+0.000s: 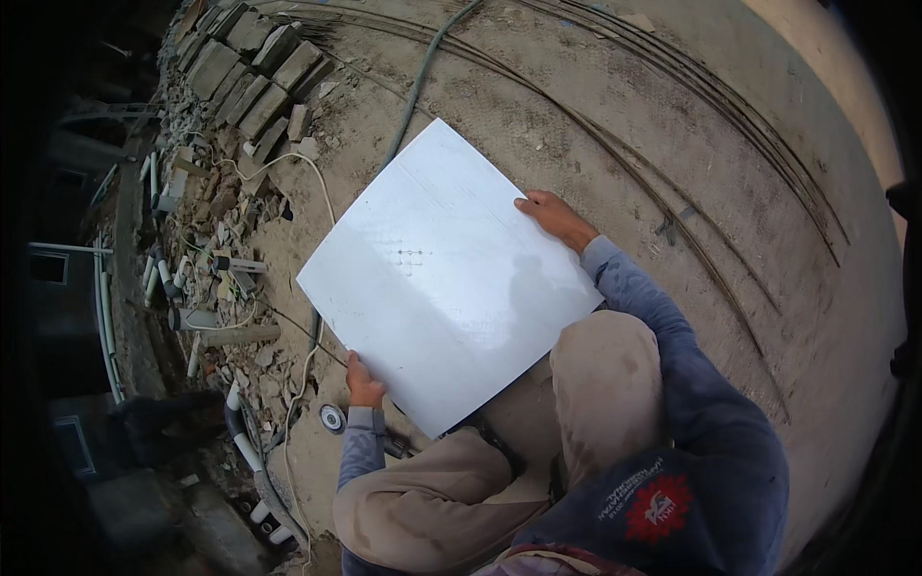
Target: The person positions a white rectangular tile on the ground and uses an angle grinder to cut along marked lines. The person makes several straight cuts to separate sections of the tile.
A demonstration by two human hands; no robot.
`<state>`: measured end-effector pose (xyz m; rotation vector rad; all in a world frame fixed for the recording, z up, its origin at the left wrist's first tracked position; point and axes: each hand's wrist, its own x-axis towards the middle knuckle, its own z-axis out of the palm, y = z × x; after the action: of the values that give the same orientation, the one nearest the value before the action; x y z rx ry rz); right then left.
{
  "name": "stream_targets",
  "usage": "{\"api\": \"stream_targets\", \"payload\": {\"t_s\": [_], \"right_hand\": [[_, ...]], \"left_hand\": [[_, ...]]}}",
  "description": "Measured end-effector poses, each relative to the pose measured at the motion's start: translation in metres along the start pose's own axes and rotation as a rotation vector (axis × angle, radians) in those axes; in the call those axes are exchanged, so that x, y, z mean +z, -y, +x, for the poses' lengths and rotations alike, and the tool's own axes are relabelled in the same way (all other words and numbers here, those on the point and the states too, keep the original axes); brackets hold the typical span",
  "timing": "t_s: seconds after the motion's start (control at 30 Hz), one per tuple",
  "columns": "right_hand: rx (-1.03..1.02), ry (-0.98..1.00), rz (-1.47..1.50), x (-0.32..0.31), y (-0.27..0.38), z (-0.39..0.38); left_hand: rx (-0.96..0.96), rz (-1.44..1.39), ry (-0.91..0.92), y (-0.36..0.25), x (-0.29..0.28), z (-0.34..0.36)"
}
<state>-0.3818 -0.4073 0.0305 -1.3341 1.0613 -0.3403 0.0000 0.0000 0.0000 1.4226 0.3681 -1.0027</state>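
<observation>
A large square tile (432, 288), white and glossy, lies tilted across the space in front of my knees. A small cluster of dark marks shows near its middle, and its surface mirrors a shadowy outline. My left hand (365, 381) grips the tile's lower left edge, thumb on top. On the opposite edge, at the upper right, my right hand (557, 219) holds it with the thumb over the face. The fingers of both hands are mostly hidden beneath the tile. Close to my left hand, an angle grinder (333, 419) rests on the ground with its disc showing.
Stacked blocks (254, 82) stand at the far left, with rubble and cut pipes (197, 317) below them. A green hose (418, 91) runs behind the tile. Long thin rods (663, 202) curve over the ground on the right. A pale cord (288, 451) winds along the left.
</observation>
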Motion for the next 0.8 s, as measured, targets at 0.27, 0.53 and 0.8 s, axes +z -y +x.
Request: {"api": "stream_targets", "payload": {"t_s": [0.27,0.53,0.8], "right_hand": [[0.068,-0.286,0.275,-0.040,-0.044,-0.041],[0.110,-0.295,0.219,-0.068,-0.058,-0.054],[0.146,-0.289,0.163,-0.062,-0.059,-0.046]], "left_hand": [[-0.037,0.047,0.027,0.030,0.051,0.015],[-0.081,0.108,-0.023,0.057,0.078,0.020],[-0.124,0.110,0.013,0.071,0.069,0.007]]}}
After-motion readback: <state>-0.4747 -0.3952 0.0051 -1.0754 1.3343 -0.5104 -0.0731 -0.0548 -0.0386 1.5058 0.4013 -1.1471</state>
